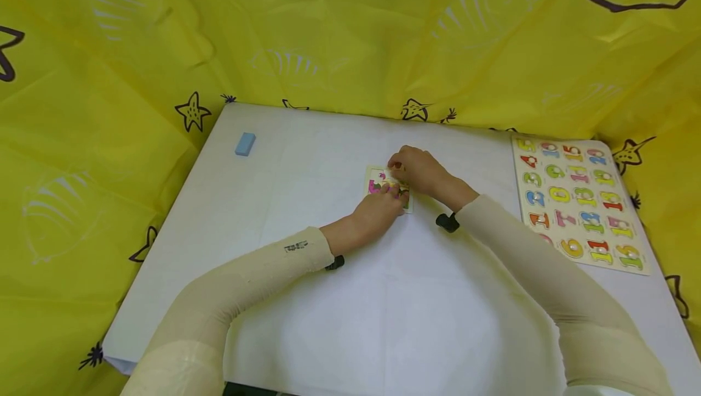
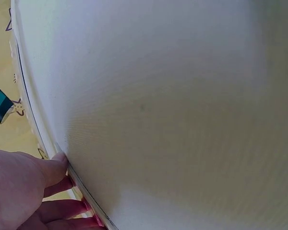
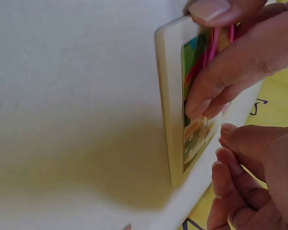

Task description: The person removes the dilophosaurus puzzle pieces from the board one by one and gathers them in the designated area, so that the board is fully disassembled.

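Observation:
A small jigsaw puzzle (image 1: 373,176) in a pale frame lies on the white table (image 1: 306,171), partly covered by both hands. My left hand (image 1: 372,219) presses its outstretched fingers on the picture; in the right wrist view its thumb (image 3: 209,8) lies at the edge of the puzzle frame (image 3: 166,96). At the puzzle's far right side is my right hand (image 1: 420,171). Its fingers (image 3: 225,179) are bent, with thumb and forefinger close together beside the frame. Whether something small sits between those fingertips is hidden.
A number board (image 1: 558,180) with several bright numerals lies at the table's right side. Towards the far left corner is a light blue block (image 1: 244,144). Yellow patterned cloth (image 1: 328,31) hangs behind and along both sides of the table.

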{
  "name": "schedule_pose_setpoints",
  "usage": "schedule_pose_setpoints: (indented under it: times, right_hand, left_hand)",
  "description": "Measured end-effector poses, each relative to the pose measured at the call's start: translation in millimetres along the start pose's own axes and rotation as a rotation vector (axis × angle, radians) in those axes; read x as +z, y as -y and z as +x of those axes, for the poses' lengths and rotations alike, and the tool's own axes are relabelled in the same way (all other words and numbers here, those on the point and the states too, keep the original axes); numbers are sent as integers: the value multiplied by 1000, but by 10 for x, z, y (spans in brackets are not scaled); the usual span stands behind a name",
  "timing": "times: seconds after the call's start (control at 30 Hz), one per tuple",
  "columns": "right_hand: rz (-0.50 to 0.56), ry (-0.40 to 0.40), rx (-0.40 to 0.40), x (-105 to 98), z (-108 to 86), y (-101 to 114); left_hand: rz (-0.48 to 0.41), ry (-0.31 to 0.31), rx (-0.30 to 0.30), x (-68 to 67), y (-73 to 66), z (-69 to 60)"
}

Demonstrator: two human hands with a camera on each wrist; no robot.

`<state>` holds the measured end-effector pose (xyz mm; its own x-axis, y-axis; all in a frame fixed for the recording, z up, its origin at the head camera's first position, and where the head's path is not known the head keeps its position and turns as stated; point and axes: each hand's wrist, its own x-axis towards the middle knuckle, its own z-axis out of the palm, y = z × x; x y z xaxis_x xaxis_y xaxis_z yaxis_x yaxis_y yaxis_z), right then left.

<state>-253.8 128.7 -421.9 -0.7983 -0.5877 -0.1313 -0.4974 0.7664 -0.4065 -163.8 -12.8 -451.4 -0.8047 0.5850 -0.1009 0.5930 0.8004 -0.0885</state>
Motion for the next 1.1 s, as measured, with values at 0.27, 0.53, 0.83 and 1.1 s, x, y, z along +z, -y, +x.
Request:
schedule_pose_setpoints:
  times: [0.27,0.53,0.83,1.1]
  right_hand:
    - [-9,-68,-20,95,7,-8]
    - [-59,-89,-1,131,-32,39]
    - [-73,-62,13,150,-63,101]
    - [-63,8,60,123,-36,87]
  left_hand:
    - [-19,-38,-4,15,5,-9]
    - [-5,-68,11,20,13,-16]
    - [23,-58,25,3,24,-35]
    - [6,-59,51,5,42,-30]
